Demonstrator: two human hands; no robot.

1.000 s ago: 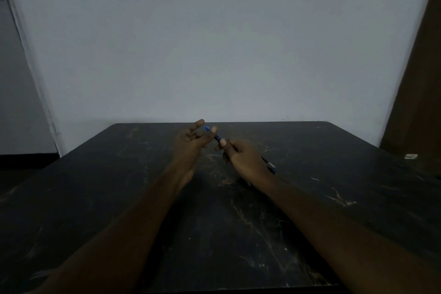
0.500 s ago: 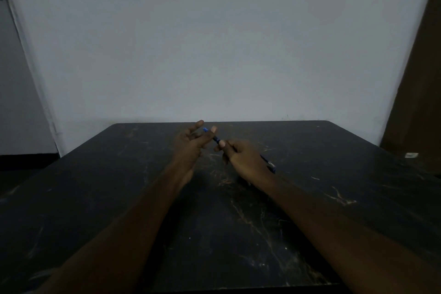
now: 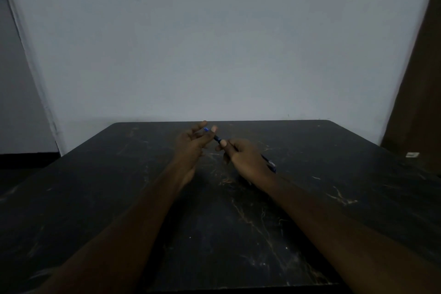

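Blue pen (image 3: 217, 138) slants above the table (image 3: 238, 222), nearer its far edge than its near one and well in from both sides. Right hand (image 3: 243, 157) grips the barrel with curled fingers. Left hand (image 3: 191, 143) pinches the tip between thumb and loosely spread fingers.

The right hand (image 3: 245, 160) grips a blue pen (image 3: 217, 138), the left hand (image 3: 191, 143) pinching its tip.
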